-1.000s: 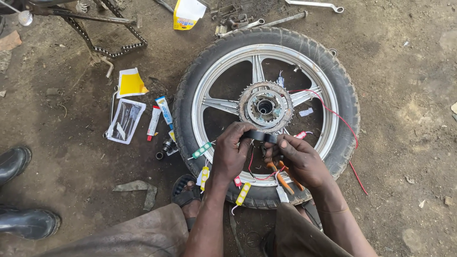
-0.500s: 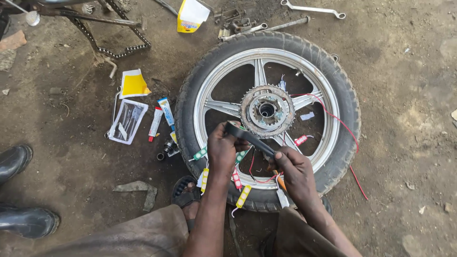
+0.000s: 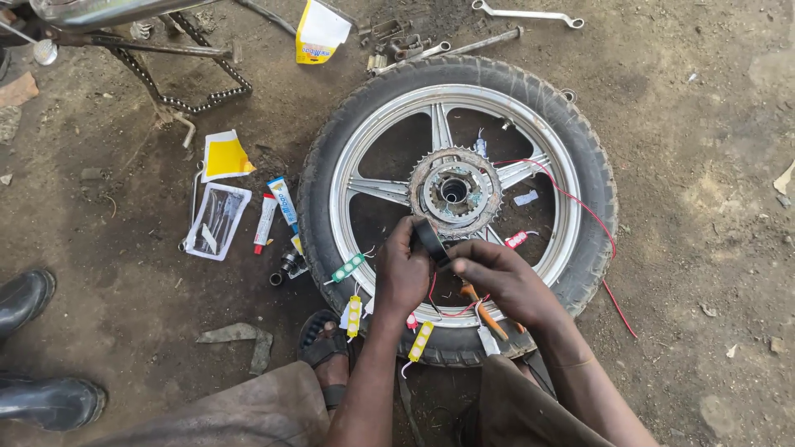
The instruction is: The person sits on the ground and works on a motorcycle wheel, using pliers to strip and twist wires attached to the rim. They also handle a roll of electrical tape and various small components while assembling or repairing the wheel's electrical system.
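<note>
Over wheel [image 3: 457, 207] rim — hands [image 3: 403, 276] [image 3: 507, 279] pinching black tape roll [image 3: 431, 240], sprocket [image 3: 455, 192] beside

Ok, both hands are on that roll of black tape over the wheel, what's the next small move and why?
Probably peel a short strip free. The left hand grips the black tape roll while the right hand pinches at its edge, and loose red wire and small light modules lie unsecured along the rim, so they look ready for taping.
</note>
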